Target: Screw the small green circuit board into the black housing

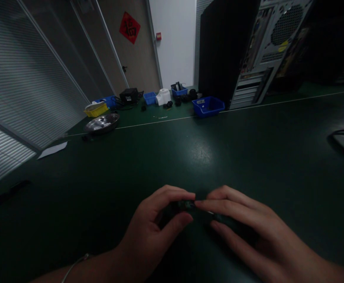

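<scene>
Both hands, bottom centre of view, fingertips meeting over one small dark part (pixel 186 205). Left hand (pixel 154 232): fingers curled, thumb and forefinger pinched on the part's left end; thin bracelet (pixel 74 265) at the wrist. Right hand (pixel 248 228): fingers extended and laid over the part's right end, closed on it from above. Part held low over the dark green worktop (pixel 189 157); its make too dim to tell.

Landmark: blue bin (pixel 208 106), far side of the worktop, beyond the hands.
- Computer tower (pixel 248 51), open back showing, just right of the bin.
- White housing (pixel 163 96) and two smaller blue trays, left of the bin.
- Black box (pixel 128 95), further left.
- Yellow tray (pixel 96 109) and round metal dish (pixel 102 123), far left of the bin.
- White paper slip (pixel 52 149), left and nearer than the dish.
- Red door ornament (pixel 129 27), above and left of the bin.
</scene>
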The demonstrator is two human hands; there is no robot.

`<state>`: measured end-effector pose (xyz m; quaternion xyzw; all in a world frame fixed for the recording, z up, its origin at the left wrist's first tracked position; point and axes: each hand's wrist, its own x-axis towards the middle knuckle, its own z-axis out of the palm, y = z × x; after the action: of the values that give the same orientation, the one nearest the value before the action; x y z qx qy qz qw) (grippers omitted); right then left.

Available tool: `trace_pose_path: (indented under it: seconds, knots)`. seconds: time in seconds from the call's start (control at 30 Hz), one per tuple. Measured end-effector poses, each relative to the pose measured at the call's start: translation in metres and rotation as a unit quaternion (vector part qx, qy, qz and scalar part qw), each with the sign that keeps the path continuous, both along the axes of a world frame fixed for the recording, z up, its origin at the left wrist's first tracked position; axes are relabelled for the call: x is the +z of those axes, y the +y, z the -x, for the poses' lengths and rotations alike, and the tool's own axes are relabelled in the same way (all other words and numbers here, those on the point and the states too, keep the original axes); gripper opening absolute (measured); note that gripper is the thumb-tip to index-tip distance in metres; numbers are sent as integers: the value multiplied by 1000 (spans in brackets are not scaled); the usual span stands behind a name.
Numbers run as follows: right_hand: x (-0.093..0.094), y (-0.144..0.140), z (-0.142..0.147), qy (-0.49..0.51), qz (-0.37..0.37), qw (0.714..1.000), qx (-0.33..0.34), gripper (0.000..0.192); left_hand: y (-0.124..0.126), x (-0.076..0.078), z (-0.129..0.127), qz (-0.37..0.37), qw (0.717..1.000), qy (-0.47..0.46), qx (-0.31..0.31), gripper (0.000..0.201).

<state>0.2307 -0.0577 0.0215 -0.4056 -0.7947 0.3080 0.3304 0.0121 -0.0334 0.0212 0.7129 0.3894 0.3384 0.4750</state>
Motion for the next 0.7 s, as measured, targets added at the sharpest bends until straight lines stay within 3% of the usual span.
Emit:
trace_pose_path:
  seconds: [0.3, 0.5, 0.7]
  knots:
    - [-3, -4, -2, -14, 11, 1000, 3, 40, 0, -1, -1, -15, 999, 26, 31, 21]
    - [-2, -3, -1, -4, 11, 1000, 8, 41, -2, 0, -4, 122, 992, -30, 33, 19]
    - [1, -1, 0, 6, 11, 1000, 10, 40, -1, 4, -7, 200, 974, -104, 31, 15]
